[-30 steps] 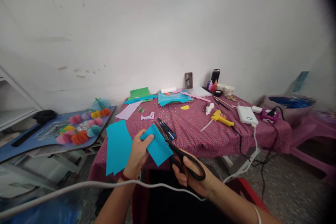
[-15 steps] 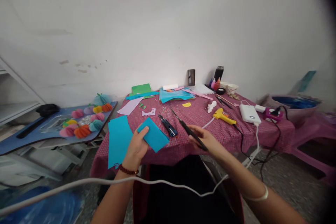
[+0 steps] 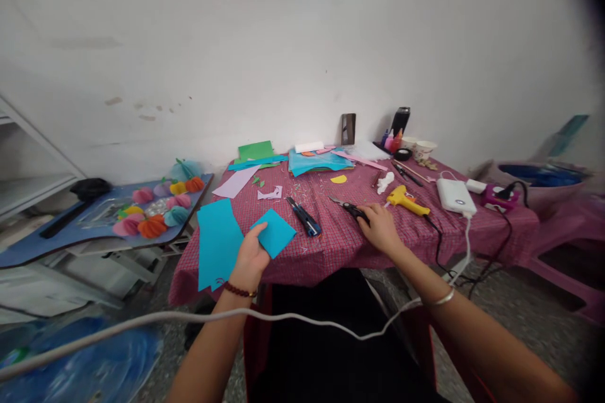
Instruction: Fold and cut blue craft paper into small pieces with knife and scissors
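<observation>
While my left hand [image 3: 254, 256] holds a folded-looking piece of blue paper [image 3: 278, 235] over the near edge of the table, the thumb presses on its upper face near the left side. My other left fingers are hidden, apparently underneath, so the paper is pinched between them and the thumb, with most of it reaching out to the right beyond the thumb tip.

My right hand [image 3: 379, 225] rests over the black handles of the scissors [image 3: 350, 209], its fingers curved and lying close together. I cannot tell whether they grip the handles or only touch them. The blades point away from me and to the left, out past my fingertips, along the checked tablecloth [image 3: 326, 252].

Between my two hands lies a utility knife [image 3: 305, 217], just beside the right corner of the blue piece and touching neither hand. A larger blue sheet [image 3: 218, 242] lies left of my left hand. Beyond the blue piece is a cut lilac scrap [image 3: 270, 192]; to the right of my right hand, near it, lies a yellow glue gun [image 3: 407, 199].
</observation>
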`<state>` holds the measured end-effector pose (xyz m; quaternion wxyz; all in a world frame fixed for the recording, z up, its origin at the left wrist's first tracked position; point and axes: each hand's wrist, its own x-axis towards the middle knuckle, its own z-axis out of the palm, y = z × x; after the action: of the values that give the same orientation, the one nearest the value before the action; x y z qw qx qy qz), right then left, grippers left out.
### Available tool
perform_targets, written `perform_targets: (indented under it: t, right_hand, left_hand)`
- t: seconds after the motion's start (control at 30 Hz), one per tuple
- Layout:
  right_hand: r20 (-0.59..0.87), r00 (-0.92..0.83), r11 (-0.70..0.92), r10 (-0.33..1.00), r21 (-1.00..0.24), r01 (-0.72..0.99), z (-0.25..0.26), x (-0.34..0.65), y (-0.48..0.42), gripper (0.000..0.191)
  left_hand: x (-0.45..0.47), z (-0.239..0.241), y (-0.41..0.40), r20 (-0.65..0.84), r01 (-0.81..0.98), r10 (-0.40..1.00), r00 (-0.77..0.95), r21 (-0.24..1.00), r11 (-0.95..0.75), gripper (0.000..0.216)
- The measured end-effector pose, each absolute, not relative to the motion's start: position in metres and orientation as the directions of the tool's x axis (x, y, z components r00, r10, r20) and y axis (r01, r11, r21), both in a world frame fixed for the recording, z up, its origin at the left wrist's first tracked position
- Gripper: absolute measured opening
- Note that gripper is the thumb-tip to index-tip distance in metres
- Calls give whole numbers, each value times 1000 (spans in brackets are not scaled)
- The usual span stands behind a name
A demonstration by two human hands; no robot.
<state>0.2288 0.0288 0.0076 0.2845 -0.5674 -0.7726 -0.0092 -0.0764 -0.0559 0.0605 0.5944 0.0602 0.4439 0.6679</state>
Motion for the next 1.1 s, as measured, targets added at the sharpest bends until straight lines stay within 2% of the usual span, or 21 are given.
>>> perform_targets:
  t: [0.13, 0.23, 0.3, 0.4, 0.53, 0.67, 0.97, 1.1]
  right_hand:
    - [553, -203, 499, 809, -462, 733, 11, 219, 16, 26]
    - [554, -242, 597, 796, -655, 464, 22, 193, -7, 23]
    - [438, -292, 509, 850, -826, 243, 30, 170, -25, 25]
    - [202, -481, 213, 853, -977, -32, 39, 137, -48, 35]
    - [134, -579, -23, 804, -966, -256, 40, 121, -63, 40]
    - [175, -586, -88, 791, -916, -392, 40, 125, -66, 47]
    - [155, -547, -95, 823, -911, -402, 46, 120, -73, 47]
    - [122, -521, -77, 845, -936, -344, 47, 118, -75, 32]
  left_hand:
    - [-71, 64, -58, -450, -738, 848, -280, 666, 110, 17]
    - [-61, 66, -61, -452, -724, 853, -261, 676, 137, 18]
    - [-53, 67, -64, -429, -709, 867, -253, 692, 136, 18]
    - [-41, 70, -70, -367, -687, 903, -225, 717, 120, 17]
    - [-33, 76, -76, -365, -679, 909, -200, 720, 139, 8]
    - [-30, 81, -76, -479, -659, 838, -263, 723, 206, 7]
    - [-22, 79, -78, -504, -620, 837, -215, 732, 282, 13]
    - [-20, 82, -81, -496, -611, 844, -204, 738, 286, 12]
